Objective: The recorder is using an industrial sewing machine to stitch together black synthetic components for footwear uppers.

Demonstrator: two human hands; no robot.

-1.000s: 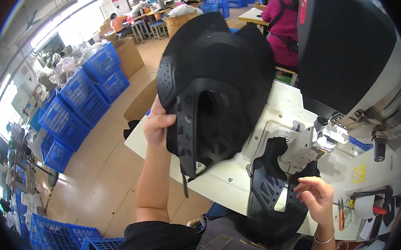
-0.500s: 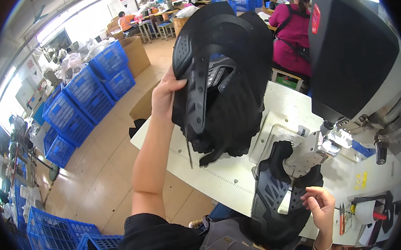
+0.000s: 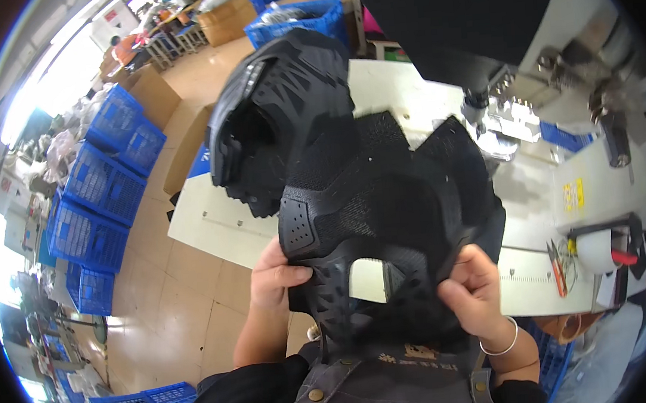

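Observation:
A black shoe upper (image 3: pixel 376 205) with textured panels and a cut-out in its lower middle is spread between my hands, close to my apron. My left hand (image 3: pixel 272 276) is closed on its left edge, the thumb lying on top near a small perforated patch. On the opposite edge my right hand (image 3: pixel 473 284) pinches the material between thumb and curled fingers. Just beyond, at the table's left side, several more black shoe uppers (image 3: pixel 285 92) are bunched together. They touch or overlap the held one; I cannot tell whether they are joined.
A sewing machine (image 3: pixel 467 19) with a black head cover stands at the far right of the white table (image 3: pixel 211 213). Orange-handled snips (image 3: pixel 558 271) lie at the right. Blue crates (image 3: pixel 102 198) line the floor at left; another blue crate (image 3: pixel 303 27) stands behind the table.
My left hand has come down and nearer from the raised bundle, which now sits at the table's left side. My right hand has left the machine area and grips an upper. My view has shifted.

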